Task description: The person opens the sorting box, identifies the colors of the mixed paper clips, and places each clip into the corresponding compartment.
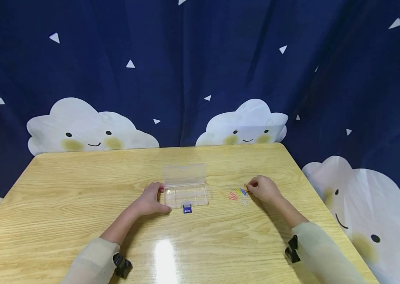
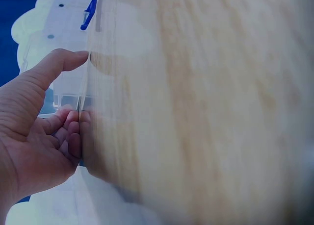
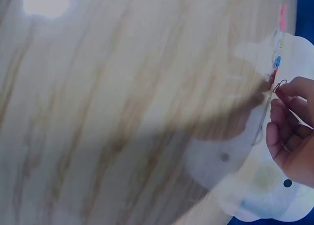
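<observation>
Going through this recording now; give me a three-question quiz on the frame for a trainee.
1. True or false: the lid of the clear box is open.
2. What is the right hand pinching? A) a coin B) a paper clip C) a pen
3. Fill in the gap: the latch at the box's front edge is mainly ____ in colour.

Key: 1. True; 2. B; 3. blue.

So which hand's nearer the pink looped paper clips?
Right. Right hand: a little right of the pink clips, pinching a thin red paper clip. Left hand: farther left, at the clear plastic box.
</observation>
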`<state>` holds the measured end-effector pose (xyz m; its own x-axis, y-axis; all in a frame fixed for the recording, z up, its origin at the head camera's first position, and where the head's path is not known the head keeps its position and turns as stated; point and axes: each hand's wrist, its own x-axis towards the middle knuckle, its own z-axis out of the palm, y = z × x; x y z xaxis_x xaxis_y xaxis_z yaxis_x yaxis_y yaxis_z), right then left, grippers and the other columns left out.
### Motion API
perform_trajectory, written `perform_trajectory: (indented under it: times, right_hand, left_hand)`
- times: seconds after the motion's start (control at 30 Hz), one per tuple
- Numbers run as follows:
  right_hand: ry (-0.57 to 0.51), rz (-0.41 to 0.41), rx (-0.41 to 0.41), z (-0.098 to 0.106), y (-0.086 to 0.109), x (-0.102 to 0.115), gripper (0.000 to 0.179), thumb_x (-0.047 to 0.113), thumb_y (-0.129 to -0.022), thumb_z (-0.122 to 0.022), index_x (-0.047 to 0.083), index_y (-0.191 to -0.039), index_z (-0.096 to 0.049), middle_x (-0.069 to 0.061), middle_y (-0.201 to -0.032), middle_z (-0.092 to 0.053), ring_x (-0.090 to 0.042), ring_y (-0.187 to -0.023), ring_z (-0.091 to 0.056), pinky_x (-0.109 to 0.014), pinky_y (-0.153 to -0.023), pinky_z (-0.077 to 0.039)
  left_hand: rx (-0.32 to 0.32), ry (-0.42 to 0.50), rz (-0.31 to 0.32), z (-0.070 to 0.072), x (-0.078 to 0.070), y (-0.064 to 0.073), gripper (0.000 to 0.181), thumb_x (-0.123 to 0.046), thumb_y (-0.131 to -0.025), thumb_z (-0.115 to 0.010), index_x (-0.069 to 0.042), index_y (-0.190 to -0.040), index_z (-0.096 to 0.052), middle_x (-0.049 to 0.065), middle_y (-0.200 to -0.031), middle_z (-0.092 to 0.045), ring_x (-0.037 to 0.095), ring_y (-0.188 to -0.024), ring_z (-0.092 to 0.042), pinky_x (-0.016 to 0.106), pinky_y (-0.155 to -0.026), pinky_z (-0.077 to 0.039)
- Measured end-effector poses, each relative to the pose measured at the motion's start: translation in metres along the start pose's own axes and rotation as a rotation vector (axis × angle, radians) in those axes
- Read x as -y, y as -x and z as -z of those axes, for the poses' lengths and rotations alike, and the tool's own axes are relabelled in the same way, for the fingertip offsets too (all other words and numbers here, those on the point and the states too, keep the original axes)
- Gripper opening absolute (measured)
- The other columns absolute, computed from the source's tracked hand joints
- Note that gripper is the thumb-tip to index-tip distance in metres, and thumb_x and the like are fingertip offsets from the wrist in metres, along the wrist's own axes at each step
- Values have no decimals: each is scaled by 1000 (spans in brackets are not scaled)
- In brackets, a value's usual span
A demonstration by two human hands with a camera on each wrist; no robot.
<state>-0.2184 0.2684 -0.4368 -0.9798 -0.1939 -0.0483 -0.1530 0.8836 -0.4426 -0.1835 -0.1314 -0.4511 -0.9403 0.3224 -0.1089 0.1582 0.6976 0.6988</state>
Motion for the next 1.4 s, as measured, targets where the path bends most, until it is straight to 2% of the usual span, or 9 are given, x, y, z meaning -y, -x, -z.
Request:
perform_trajectory:
  times: [0.13, 0.27, 0.4, 0.57, 0.7, 1.13, 1.27, 1.4]
  right_hand:
    - [-203, -63, -4, 3, 1, -2, 22, 20, -90, -59, 2, -94, -71, -11, -83, -69, -17, -64, -59, -31, -59, -47]
    - [-352, -129, 21, 4, 1, -4, 25, 22, -91, -59, 0, -99, -69, -13, -87, -69, -16, -61, -57, -29, -57, -47]
    - [-472, -176, 54, 2, 1, -5, 31, 24, -90, -60, -2, -104, -67, -12, -91, -69, -15, -64, -57, -28, -62, -50]
    - [-590, -227, 74, -1, 0, -3, 38, 29, -88, -63, -5, -105, -66, -7, -85, -68, -12, -63, -57, -26, -64, -52]
    - [-642, -229, 76, -3, 1, 2, 41, 30, -87, -65, -6, -105, -66, -4, -79, -67, -10, -59, -56, -25, -60, -51]
    - [-758, -166, 109, -11, 6, 24, 36, 20, -89, -60, -12, -107, -62, 2, -74, -60, -6, -56, -53, -21, -56, -48]
    - [-786, -159, 115, -13, 9, 33, 38, 21, -89, -61, -12, -109, -62, -3, -79, -67, -6, -55, -53, -22, -56, -48]
    - [-863, -155, 144, -15, 10, 43, 39, 19, -89, -61, -13, -110, -60, -10, -79, -70, -9, -57, -59, -23, -58, -50]
  left_hand:
    - [2, 1, -3, -1, 1, 0, 70, -26, -63, -81, 3, -117, -46, 12, -106, -48, 24, -94, -41, 34, -79, -38]
    - [4, 7, 5, -1, 1, 0, 70, -26, -63, -81, 2, -117, -46, 11, -106, -48, 24, -95, -40, 33, -79, -37]
    - [6, 10, 9, -1, 0, 0, 71, -26, -63, -81, 2, -118, -46, 12, -107, -48, 24, -95, -40, 33, -80, -37]
    - [7, 17, 13, 0, -1, 0, 71, -25, -63, -81, 3, -118, -46, 12, -108, -48, 24, -96, -40, 34, -80, -36]
    - [0, 12, 8, 0, -1, 1, 71, -25, -62, -82, 3, -117, -46, 12, -107, -48, 24, -95, -40, 34, -80, -37]
    - [-3, 12, 0, 1, -1, 1, 70, -25, -62, -83, 3, -115, -46, 11, -103, -47, 23, -92, -39, 32, -76, -36]
    - [-3, 17, 1, 1, -2, 1, 70, -26, -62, -83, 3, -115, -46, 11, -104, -47, 23, -93, -39, 32, -77, -36]
    - [-6, 16, 1, 0, -2, 1, 70, -26, -62, -83, 2, -115, -47, 11, -104, -47, 23, -93, -40, 32, -77, -36]
